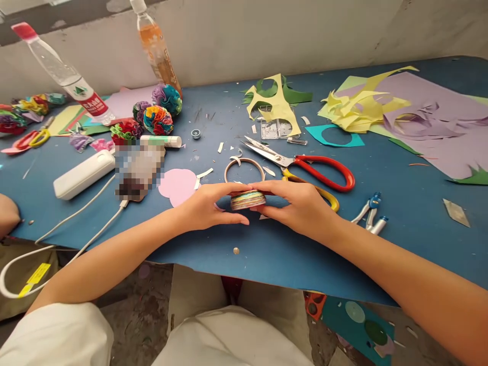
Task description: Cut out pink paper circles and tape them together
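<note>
A small stack of coloured paper circles [247,200] rests on the blue table [213,239], pinched from both sides. My left hand [208,207] holds its left edge with thumb and fingers. My right hand [295,206] holds its right edge the same way. Just behind the stack lies a thin ring [244,169]. A pink paper circle [177,186] lies flat to the left of my left hand.
Red-handled scissors [305,165] and yellow-handled scissors [324,195] lie beside my right hand, a compass [371,211] further right. Glue stick [162,141], paper flower balls [158,118], two bottles, a white power bank [82,174] with cable, and paper scraps [362,109] fill the back.
</note>
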A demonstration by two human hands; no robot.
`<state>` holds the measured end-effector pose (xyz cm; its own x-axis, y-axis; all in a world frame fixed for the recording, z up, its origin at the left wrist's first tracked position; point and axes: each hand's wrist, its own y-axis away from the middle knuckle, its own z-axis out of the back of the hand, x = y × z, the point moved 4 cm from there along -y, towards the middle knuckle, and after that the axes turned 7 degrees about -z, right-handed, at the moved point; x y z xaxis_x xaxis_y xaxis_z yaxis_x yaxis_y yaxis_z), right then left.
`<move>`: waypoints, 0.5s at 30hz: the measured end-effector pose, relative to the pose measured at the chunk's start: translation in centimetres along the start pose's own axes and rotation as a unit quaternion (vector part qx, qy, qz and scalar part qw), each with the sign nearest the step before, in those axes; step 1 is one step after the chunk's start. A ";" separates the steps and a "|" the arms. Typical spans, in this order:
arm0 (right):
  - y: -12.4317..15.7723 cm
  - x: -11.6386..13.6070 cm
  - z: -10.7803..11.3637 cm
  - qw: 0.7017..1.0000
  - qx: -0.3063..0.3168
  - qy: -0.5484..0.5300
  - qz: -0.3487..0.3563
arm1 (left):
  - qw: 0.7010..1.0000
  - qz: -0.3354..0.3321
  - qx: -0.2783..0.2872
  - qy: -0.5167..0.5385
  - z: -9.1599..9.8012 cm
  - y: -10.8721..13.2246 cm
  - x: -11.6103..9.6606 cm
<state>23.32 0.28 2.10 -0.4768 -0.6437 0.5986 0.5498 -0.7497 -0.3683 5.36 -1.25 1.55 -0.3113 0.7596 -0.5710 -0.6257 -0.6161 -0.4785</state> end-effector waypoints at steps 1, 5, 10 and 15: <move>0.1 0.1 0.0 1.000 -0.008 0.002 0.007 | 1.000 -0.007 -0.015 -0.011 0.0 0.1 -0.1; 0.4 0.5 0.3 0.998 -0.065 0.003 0.026 | 0.991 -0.059 -0.085 -0.082 0.3 0.2 -0.8; 0.6 1.4 0.8 0.993 -0.100 -0.014 0.060 | 0.975 -0.128 -0.126 -0.128 1.2 0.2 -2.0; 0.7 2.4 1.2 0.987 -0.092 -0.030 0.126 | 0.962 -0.197 -0.119 -0.147 1.8 0.0 -3.4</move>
<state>23.33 -1.64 4.13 -0.2956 -0.8078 0.5100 0.5091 -0.5850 -0.6314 5.11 -3.46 4.64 -0.2952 0.9482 -0.1172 -0.5661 -0.2725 -0.7780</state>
